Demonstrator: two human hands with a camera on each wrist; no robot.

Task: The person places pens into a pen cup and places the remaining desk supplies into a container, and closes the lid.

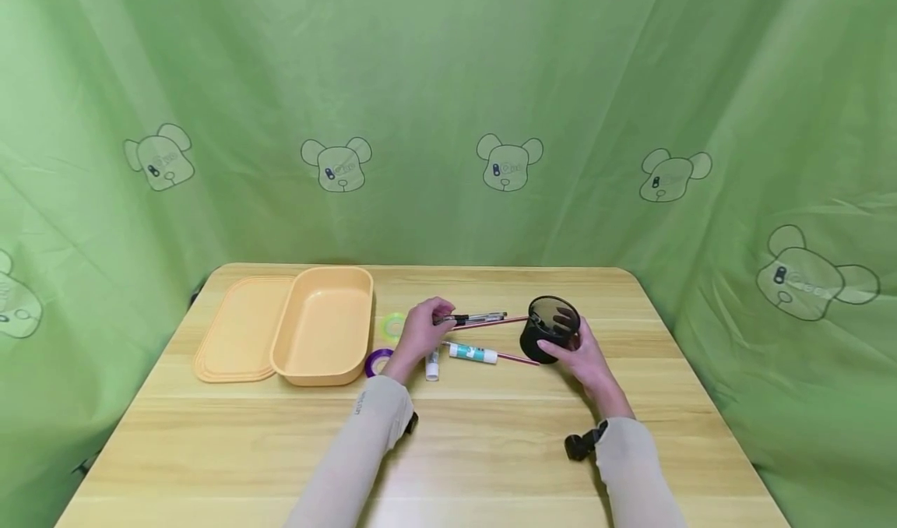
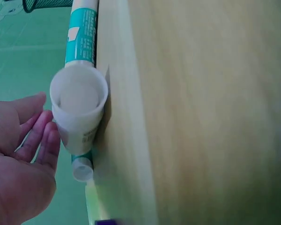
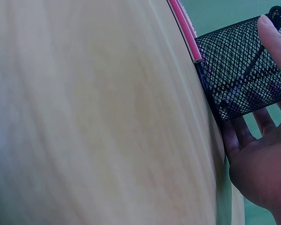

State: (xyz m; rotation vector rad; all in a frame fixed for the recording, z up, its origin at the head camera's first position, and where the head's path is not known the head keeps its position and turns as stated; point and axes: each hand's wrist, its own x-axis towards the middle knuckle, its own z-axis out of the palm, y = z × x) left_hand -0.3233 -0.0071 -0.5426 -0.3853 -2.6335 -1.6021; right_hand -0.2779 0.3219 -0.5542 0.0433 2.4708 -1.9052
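Note:
My left hand (image 1: 423, 329) pinches slim black-and-silver pens (image 1: 476, 318) near their left end, low over the table; in the left wrist view the pens are hidden. A red pencil (image 1: 501, 322) lies alongside them. Just below is a teal-and-white glue stick (image 1: 473, 353), with another red pencil (image 1: 518, 358) reaching out past it. A second, white-capped glue stick (image 2: 79, 98) points at the left wrist camera, beside the left fingers. My right hand (image 1: 578, 355) grips a black mesh pen holder (image 3: 243, 70), thumb on the near side and fingers behind, its mouth facing up.
Left of the hands stand a peach plastic box (image 1: 324, 333) and its flat lid (image 1: 238, 333). Between box and left hand lie a green tape roll (image 1: 387, 325) and a purple one (image 1: 371, 362). A green curtain (image 1: 420, 216) hangs behind the wooden table (image 1: 490, 450).

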